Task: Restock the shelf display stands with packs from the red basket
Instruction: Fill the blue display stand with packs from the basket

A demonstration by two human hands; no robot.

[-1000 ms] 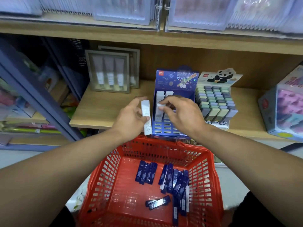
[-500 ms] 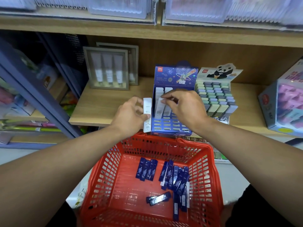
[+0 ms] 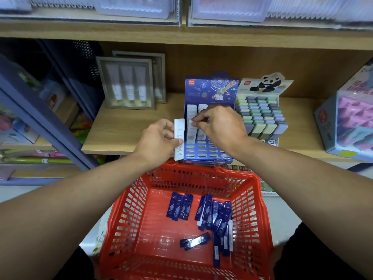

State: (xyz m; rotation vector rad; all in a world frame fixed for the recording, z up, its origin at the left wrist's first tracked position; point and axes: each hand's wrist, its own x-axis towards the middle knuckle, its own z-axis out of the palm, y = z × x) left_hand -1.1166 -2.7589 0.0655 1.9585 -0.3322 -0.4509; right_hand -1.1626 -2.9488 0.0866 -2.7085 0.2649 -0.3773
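Two white slim packs in play: one pinched by right hand (image 3: 219,126) fingertips into blue cardboard display stand (image 3: 207,136); another (image 3: 179,139) gripped in left hand (image 3: 159,141). Next, probably: seat it, pass across the spare.

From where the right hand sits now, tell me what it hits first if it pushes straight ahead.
The right hand points left, into the blue display stand. Its fingertips already pinch a white pack standing there, so that comes first; beyond it probably the stand's left wall. Depth is unclear.
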